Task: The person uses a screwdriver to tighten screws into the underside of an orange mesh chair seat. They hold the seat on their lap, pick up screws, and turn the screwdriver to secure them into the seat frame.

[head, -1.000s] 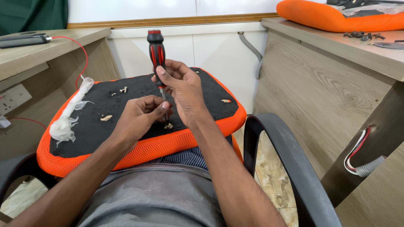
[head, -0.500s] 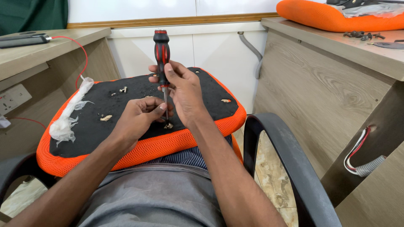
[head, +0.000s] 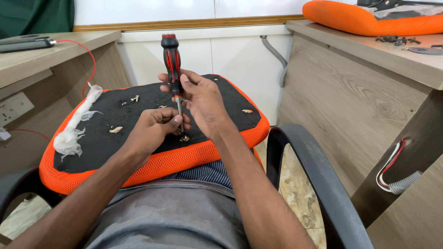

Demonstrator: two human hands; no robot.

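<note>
The right hand (head: 199, 99) is closed around the screwdriver (head: 172, 69), whose long axis stands almost upright. Its tip points down at a small screw (head: 184, 138) just below, which the left hand (head: 150, 130) pinches beside the shaft.

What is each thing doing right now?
Screwdriver: upright, tip down on the seat.
Right hand: gripping the screwdriver.
Left hand: pinching the shaft near the tip.
Seat cushion: lying on the lap, black side up.
Loose screw: lying on the cushion.
</note>
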